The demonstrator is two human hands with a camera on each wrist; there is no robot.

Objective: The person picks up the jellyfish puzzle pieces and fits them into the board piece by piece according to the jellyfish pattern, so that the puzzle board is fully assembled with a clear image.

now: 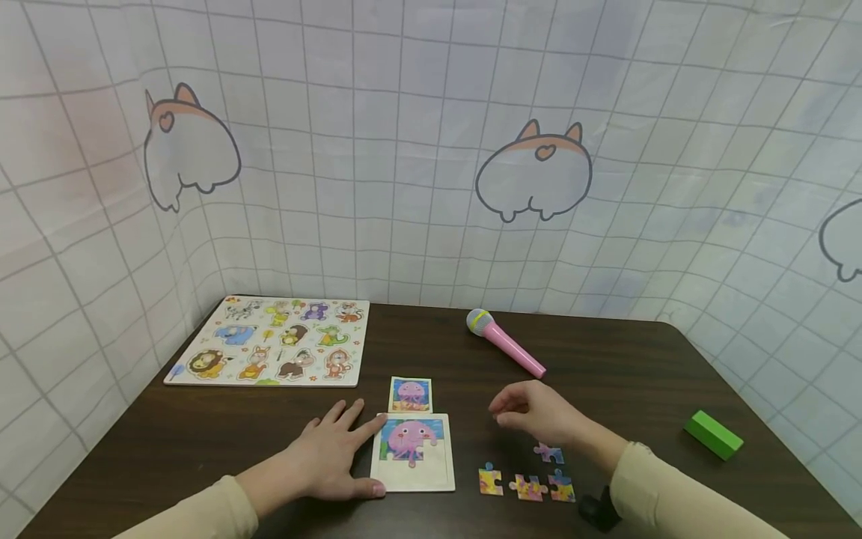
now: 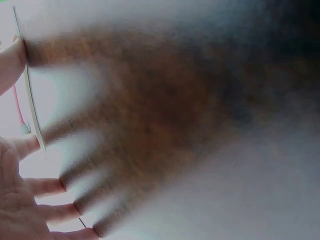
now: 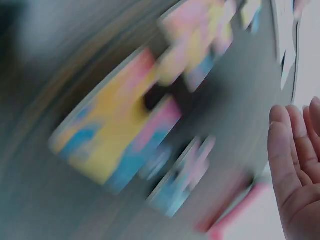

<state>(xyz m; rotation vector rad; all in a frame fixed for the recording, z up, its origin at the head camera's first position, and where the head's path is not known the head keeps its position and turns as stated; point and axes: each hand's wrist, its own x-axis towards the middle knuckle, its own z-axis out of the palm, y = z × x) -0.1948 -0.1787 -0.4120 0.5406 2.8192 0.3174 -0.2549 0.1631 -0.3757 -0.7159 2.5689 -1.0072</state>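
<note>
Right hand (image 1: 539, 412): above the desk (image 1: 606, 352), right of the tray; fingers bent close to the thumb in a narrow shape, with nothing visible between them.
Left hand (image 1: 328, 455): flat on the desk, fingers spread wide and gripping nothing; forefinger tip at the tray's far left corner, thumb tip at its near left edge.
Puzzle tray (image 1: 434, 480): between the hands; a pink sea creature fills the far part, with bare wood along the near side and at middle right.
Upper piece (image 1: 548, 454): just nearer the person than the right hand, beside the wrist; longer side to side.
Row of three: left piece (image 1: 490, 480), middle piece (image 1: 529, 487) and right piece (image 1: 561, 486), lying side to side, nearer the person than the upper piece.
Key relation: all four loose pieces lie from the right fingers back towards the person, and right of the tray's bare wood; the right hand is clearly the nearer one.
Picture card (image 1: 410, 394): against the tray's far edge.
Pink microphone (image 1: 506, 342): beyond the right hand, slanting.
Green block (image 1: 714, 434): well apart, far right.
</note>
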